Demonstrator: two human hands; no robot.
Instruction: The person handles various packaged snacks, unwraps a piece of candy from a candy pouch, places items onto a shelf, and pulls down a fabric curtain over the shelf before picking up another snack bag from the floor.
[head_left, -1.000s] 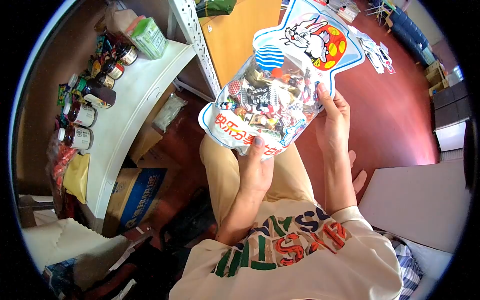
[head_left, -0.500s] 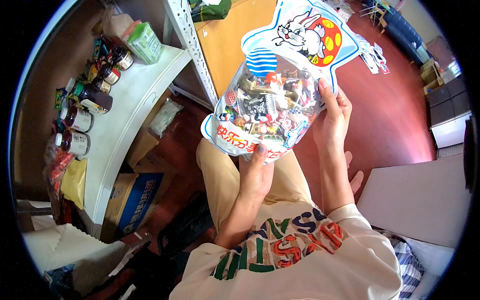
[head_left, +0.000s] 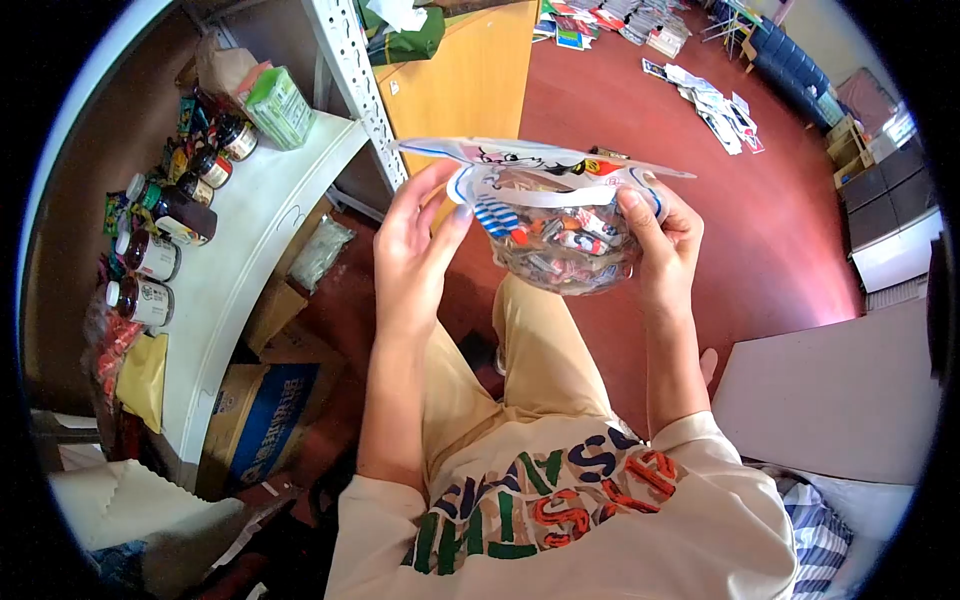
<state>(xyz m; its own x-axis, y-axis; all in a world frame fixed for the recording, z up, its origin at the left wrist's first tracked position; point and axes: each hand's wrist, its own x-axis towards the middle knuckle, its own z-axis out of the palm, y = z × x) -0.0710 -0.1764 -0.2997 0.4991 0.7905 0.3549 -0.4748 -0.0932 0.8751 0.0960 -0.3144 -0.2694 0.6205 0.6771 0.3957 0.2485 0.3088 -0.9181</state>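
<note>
A clear bag of candy [head_left: 572, 246] hangs between my hands over my lap, tipped so that I look down on its top edge. Wrapped sweets show through the plastic, and a flap printed with a rabbit is foreshortened along the top. My left hand [head_left: 412, 250] grips the bag's upper left corner, thumb in front and fingers partly behind. At the upper right edge, my right hand [head_left: 668, 240] pinches the plastic between thumb and curled fingers.
On the left stands a white shelf [head_left: 235, 255] with several dark jars [head_left: 150, 300], a green packet [head_left: 283, 108] and a yellow packet [head_left: 143, 380]. Cardboard boxes [head_left: 265, 415] lie beneath it. Papers [head_left: 715, 105] are scattered on the red floor beyond, near a wooden cabinet [head_left: 465, 85].
My left hand has gone from the bag's bottom to its upper left corner. The bag has tilted, so its printed front no longer faces me. My right hand keeps its hold.
</note>
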